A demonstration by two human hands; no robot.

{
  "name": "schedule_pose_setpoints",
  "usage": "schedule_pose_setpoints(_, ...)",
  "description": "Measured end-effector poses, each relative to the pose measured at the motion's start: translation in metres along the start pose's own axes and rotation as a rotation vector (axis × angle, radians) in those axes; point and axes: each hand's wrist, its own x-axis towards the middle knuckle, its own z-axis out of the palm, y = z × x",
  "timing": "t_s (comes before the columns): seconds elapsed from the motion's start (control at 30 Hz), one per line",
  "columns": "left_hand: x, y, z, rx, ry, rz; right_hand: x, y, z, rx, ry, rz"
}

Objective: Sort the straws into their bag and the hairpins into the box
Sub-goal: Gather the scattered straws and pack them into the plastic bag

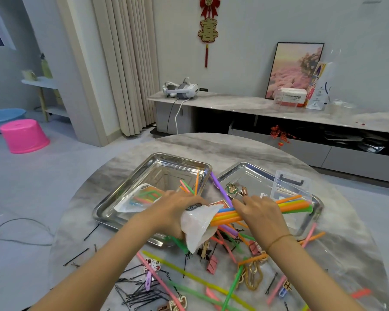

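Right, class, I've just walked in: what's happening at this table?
A person is sorting things at a round table. The left hand grips a white bag, and the right hand holds a bundle of straws with its ends in the bag's mouth. A clear box stands in the right tray; another packet of straws lies in the left tray. Loose straws and hairpins lie scattered on the table, not yet sorted.

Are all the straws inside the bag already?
No, the right hand holds a straw bundle at the bag, and loose straws lie on the table.
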Motion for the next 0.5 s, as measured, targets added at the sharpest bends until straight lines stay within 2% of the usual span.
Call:
schedule_pose_setpoints(0.13,0.000,0.015,0.006,-0.003,0.014,0.069,0.000,0.005,-0.006,-0.011,-0.032,0.000)
schedule_pose_setpoints(0.33,0.000,0.011,-0.009,-0.042,0.103,-0.044,-0.001,0.008,-0.013,-0.030,-0.055,0.083)
schedule_pose_setpoints(0.5,0.004,0.013,0.011,0.080,0.166,-0.053,0.002,-0.014,-0.015,-0.097,-0.009,0.133)
